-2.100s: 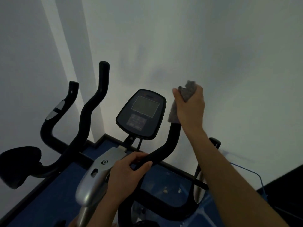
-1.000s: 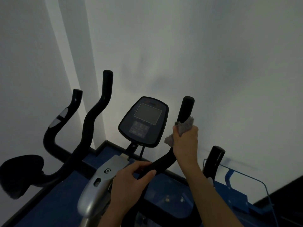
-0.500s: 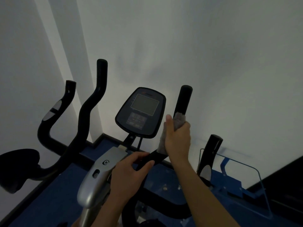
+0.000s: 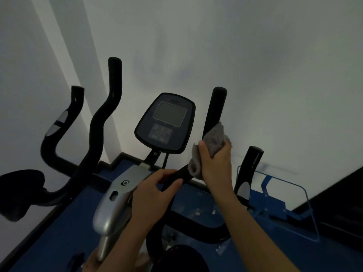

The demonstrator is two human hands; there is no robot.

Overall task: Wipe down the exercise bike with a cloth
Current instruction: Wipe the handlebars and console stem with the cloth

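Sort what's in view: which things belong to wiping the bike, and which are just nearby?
In the job:
- grey cloth, gripped by right hand
- black padded handlebar
- left hand, gripping the bar's lower end
- dark oval console

Just nearby:
- second black handlebar set
- blue metal frame

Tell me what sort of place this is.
Probably a small home workout corner: an exercise bike with a console stands against plain white walls on a blue floor, with blue equipment beside it.
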